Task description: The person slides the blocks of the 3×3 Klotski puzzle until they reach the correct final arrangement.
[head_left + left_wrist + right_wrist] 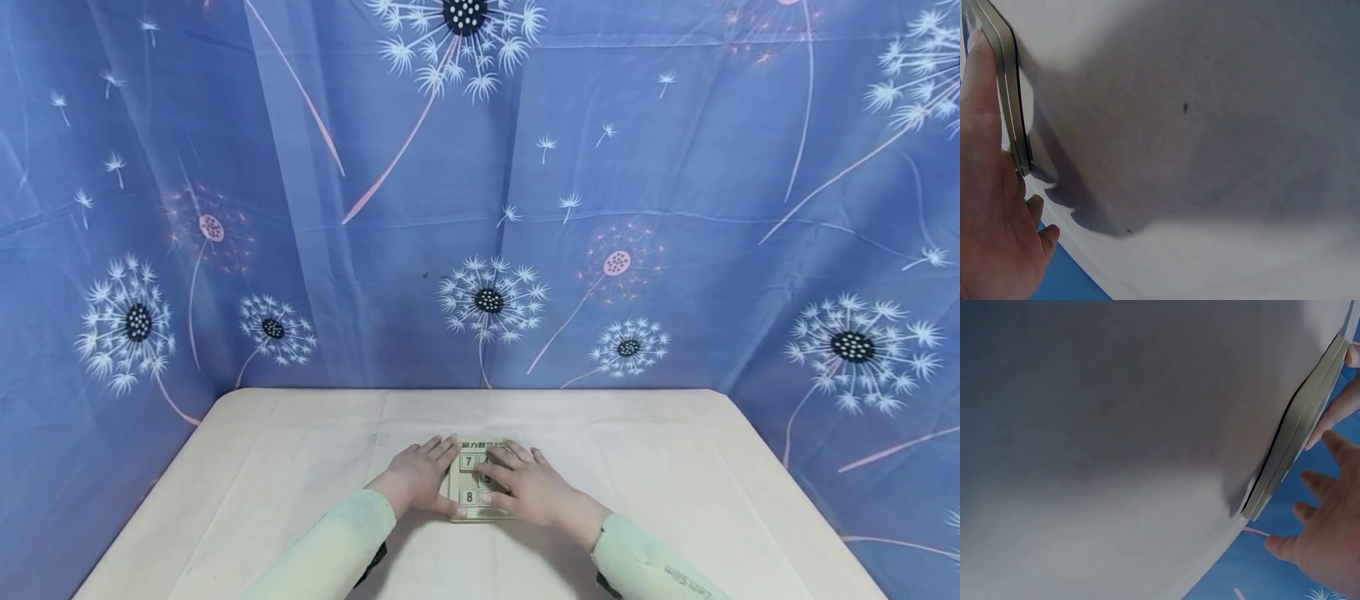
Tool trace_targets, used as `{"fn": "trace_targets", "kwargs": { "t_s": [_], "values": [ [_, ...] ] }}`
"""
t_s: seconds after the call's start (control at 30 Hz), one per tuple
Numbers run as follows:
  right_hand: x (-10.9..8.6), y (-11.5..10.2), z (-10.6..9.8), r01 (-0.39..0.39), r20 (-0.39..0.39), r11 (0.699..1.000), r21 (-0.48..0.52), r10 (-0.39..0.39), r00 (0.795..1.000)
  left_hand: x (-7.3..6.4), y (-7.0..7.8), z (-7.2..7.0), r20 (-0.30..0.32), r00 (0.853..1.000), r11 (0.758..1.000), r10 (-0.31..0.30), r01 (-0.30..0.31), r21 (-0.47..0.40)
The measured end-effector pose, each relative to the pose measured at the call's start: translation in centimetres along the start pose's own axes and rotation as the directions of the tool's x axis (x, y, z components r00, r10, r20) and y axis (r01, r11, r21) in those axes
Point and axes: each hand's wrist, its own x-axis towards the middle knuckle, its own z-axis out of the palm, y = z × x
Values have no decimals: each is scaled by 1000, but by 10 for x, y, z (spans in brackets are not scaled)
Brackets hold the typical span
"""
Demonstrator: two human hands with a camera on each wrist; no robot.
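Head view: flat number board (pixel 468 480) lies on the pale table (pixel 637 450) between the two hands. Left hand (pixel 422 475) at the board's left edge, fingers extended, thumb set apart on the near corner. Right hand (pixel 536 490) reaches over the right part, fingers spread, covering some of the face; whether its fingertips press on it, cannot tell. Tile 7 (pixel 468 462) and tile 8 (pixel 469 497) readable only from here. Both wrist views add the board's layered side, seen nearly edge-on; left wrist also shows the left thumb (pixel 980 81) along that edge.
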Motion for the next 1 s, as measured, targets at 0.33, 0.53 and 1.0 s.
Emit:
{"fn": "trace_targets", "kwargs": {
  "t_s": [0.33,0.53,1.0],
  "values": [
    [7,-2,-1,-33,5,999,30,32,999,0,0,0,1,1000,1000,0,0,-7],
    [10,-3,-2,-45,10,999,21,45,999,0,0,0,-1,1000,1000,-1,1,-7],
    [12,-2,3,-50,25,999,7,50,998,-1,1,-2,5,1000,1000,-6,6,-16]
  ]
}}
